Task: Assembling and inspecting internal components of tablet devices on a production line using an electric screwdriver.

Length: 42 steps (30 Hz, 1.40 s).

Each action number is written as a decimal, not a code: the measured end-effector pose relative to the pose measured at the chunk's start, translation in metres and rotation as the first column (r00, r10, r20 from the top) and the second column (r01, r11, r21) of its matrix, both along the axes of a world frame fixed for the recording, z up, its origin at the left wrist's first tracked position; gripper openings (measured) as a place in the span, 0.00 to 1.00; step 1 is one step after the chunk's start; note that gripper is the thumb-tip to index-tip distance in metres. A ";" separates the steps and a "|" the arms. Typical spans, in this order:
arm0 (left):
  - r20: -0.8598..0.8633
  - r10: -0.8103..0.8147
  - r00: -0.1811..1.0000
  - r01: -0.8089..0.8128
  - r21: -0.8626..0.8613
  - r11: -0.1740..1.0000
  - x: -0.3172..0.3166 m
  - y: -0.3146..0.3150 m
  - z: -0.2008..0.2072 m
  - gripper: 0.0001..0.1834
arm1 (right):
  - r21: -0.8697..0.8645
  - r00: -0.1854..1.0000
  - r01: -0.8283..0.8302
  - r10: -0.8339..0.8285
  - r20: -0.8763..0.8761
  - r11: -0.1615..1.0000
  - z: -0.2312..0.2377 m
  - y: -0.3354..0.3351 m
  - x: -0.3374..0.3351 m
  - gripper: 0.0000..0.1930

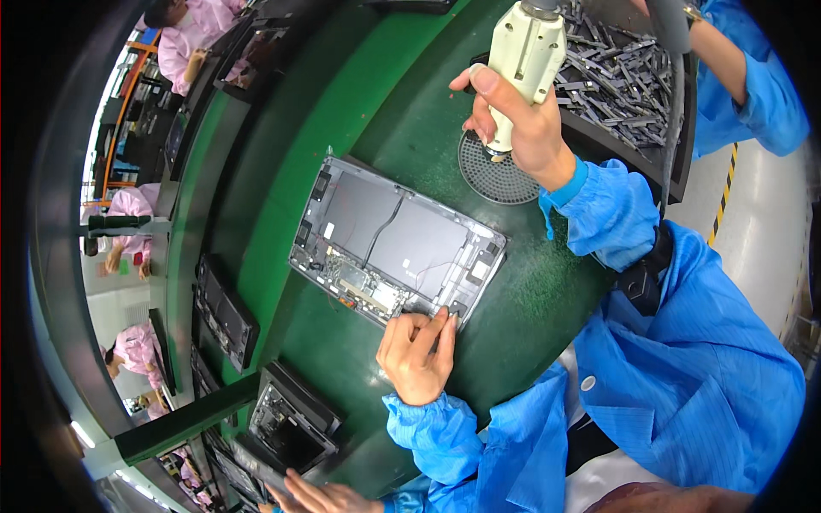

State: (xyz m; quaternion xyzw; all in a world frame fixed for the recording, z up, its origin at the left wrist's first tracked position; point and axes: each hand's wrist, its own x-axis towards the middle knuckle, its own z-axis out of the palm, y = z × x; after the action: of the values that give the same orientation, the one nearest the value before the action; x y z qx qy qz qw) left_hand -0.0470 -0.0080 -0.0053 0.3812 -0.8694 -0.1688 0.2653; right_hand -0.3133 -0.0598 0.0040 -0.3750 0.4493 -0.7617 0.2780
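Observation:
An opened tablet-like device (398, 235) lies tilted on the green table, its grey battery, thin cables and circuit board exposed. At its near edge, my left hand (415, 355) has its fingertips pinched together by a small dark part (459, 309); what they hold, if anything, is hidden. My right hand (534, 128) is wrapped around a cream-coloured electric screwdriver (523, 56), held upright beyond the device's right end. The driver's tip hangs over a round black perforated mat (494, 175).
A black bin (624, 154) full of small dark strip-like parts stands at the far right. More opened devices (295, 419) sit at the left, near a black rail (184, 419). A co-worker's hand (321, 496) is at the bottom, another's arm (723, 64) at upper right.

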 end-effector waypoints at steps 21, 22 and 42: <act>-0.062 -0.017 0.998 0.018 0.019 1.000 0.002 -0.004 -0.007 0.09 | 0.055 0.999 0.038 -0.037 -0.023 0.998 -0.005 -0.004 0.004 0.20; -0.064 -0.021 0.998 0.022 0.017 1.000 0.003 -0.004 -0.007 0.08 | 0.050 0.998 0.053 -0.053 -0.019 0.997 -0.005 -0.004 0.005 0.19; -0.050 -0.113 0.992 0.115 0.041 0.993 0.014 -0.006 -0.003 0.16 | -0.109 0.998 0.017 -0.010 0.066 0.994 -0.003 0.003 -0.002 0.24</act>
State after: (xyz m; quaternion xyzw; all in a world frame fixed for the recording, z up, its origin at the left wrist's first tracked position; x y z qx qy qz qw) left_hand -0.0329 -0.0135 -0.0078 0.3326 -0.8793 -0.2117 0.2673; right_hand -0.3158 -0.0571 0.0009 -0.3616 0.4000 -0.7990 0.2663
